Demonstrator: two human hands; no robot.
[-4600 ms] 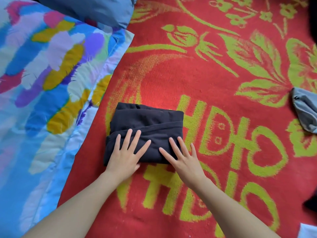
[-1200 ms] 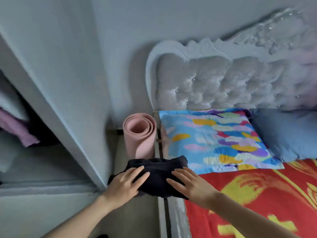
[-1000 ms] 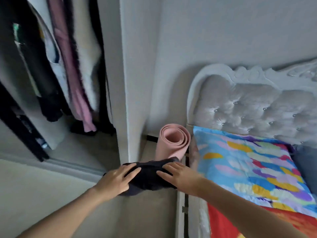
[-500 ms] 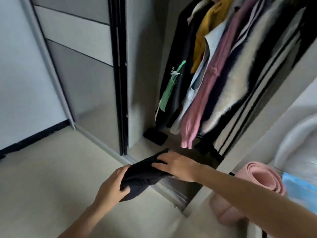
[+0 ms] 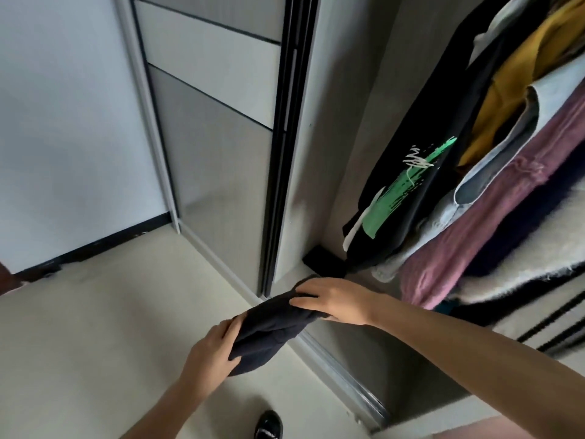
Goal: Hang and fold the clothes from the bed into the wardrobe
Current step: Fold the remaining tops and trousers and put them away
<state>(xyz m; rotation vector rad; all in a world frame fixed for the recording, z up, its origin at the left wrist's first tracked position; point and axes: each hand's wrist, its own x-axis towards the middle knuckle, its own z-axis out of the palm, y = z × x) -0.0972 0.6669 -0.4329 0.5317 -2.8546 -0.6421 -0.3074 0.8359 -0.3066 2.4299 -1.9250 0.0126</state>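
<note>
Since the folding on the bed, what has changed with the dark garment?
The folded dark garment was lifted off the red bedspread, where flat hands pressed it, and carried to the open wardrobe, near the hanging clothes. The left hand now grips its near end, the right hand its far end. Unchanged: it stays folded, held by both hands.

no legible text, white scribble print on black garment (image 5: 411,198) unreadable

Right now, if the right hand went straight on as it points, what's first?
Right hand, gripping the folded dark garment, points left; it probably meets the sliding door at its dark edge; depth unclear.
</note>
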